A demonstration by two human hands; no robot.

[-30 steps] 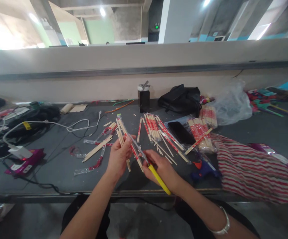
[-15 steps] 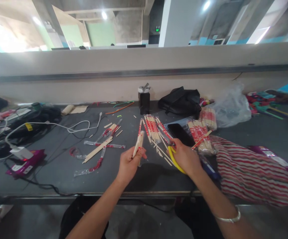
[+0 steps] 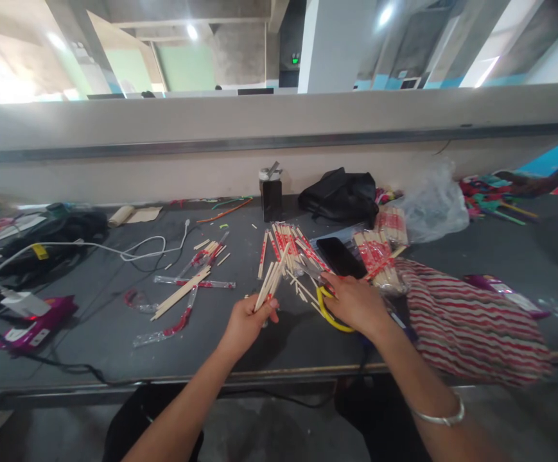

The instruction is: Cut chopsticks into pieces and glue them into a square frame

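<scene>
My left hand (image 3: 252, 316) is closed around several pale wooden chopsticks (image 3: 273, 282), which fan out slightly and point up. My right hand (image 3: 353, 301) is closed on yellow-handled scissors (image 3: 325, 308), low over the table, with the blades towards the loose sticks. Just beyond both hands lies a pile of chopsticks in red-printed wrappers (image 3: 286, 240). Short cut stick pieces (image 3: 300, 292) are scattered between the hands. To the left, bare chopsticks (image 3: 182, 293) lie among torn clear-and-red wrappers (image 3: 181, 327).
Behind my right hand lies a black phone (image 3: 340, 256), beside bundled chopstick packs (image 3: 379, 256). A striped cloth (image 3: 476, 321) covers the right front. At the back stand a dark cup (image 3: 271, 199) and a black bag (image 3: 339, 196). A white cable (image 3: 100, 244) runs across the left.
The chopsticks in my left hand have spread apart into a fan. The scissors in my right hand have shifted slightly, and the whole view has moved a little to the right.
</scene>
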